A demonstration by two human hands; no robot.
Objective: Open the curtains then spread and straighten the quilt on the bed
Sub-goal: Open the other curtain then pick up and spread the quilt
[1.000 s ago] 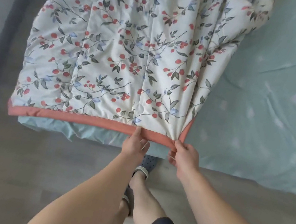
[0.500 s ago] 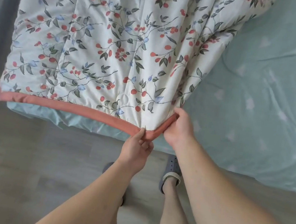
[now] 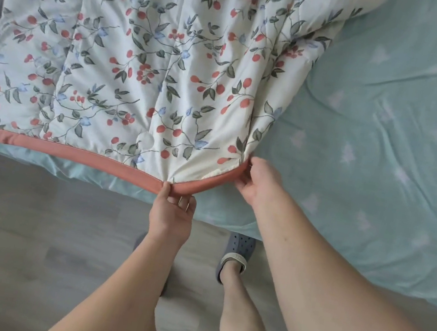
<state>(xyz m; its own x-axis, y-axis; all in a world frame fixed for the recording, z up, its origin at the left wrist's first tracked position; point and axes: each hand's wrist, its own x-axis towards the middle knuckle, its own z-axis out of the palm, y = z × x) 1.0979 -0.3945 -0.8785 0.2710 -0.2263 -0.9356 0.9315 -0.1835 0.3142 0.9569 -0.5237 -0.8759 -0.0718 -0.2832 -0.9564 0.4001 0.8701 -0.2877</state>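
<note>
The quilt lies on the left portion of the bed, its salmon-pink binding running along the bed's near edge and overhanging it slightly at the left. To the right of the quilt, a wide area of mint-green sheet is exposed, lightly creased and printed with pale motifs. The left hand pinches the binding at its lowest point, thumb on top and fingers curled beneath. The right hand grasps the binding just beside it, at the quilt's near right corner, where the fabric gathers into folds. Between the two hands the binding forms a shallow V. The quilt is padded and stitched, white with red berries and grey-green and blue leaves (the far end is bunched and leaves the picture at the top). Grey wood-grain floor borders the bed in front. Count: one quilt, two hands, and two grey perforated clogs, the left one mostly hidden behind the forearm.
</note>
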